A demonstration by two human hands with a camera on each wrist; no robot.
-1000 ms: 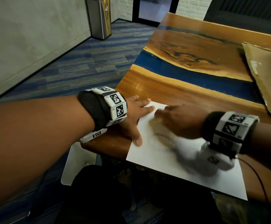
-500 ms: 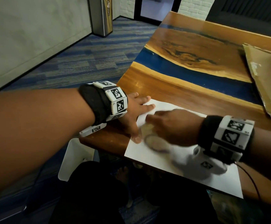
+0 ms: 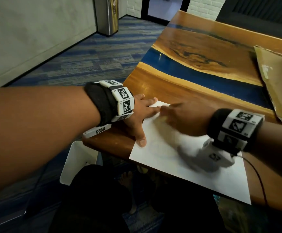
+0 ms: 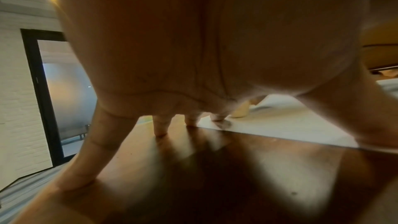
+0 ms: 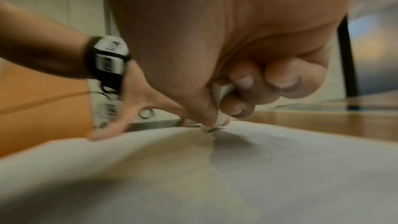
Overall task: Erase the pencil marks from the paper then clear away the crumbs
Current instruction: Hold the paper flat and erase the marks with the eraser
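A white sheet of paper (image 3: 178,167) lies at the near edge of the wooden table (image 3: 178,88). My left hand (image 3: 140,115) lies flat with spread fingers on the sheet's left edge, thumb (image 3: 141,140) on the paper's side; the same hand (image 4: 193,108) arches over the wood in the left wrist view. My right hand (image 3: 182,117), blurred, pinches a white eraser (image 5: 219,108) whose tip presses on the paper (image 5: 193,168) near the far left corner. Faint grey smudges show on the sheet beside the thumb.
A flattened cardboard sheet (image 3: 278,78) lies on the table's far right. A blue resin strip (image 3: 204,73) crosses the tabletop. Below the table's left corner stands a white bin (image 3: 76,160). A steel trash can (image 3: 108,15) stands by the far wall.
My right hand with the eraser has rubbed back and forth near the sheet's upper left, now shifted toward the far corner. The left hand has stayed pressed on the paper's edge.
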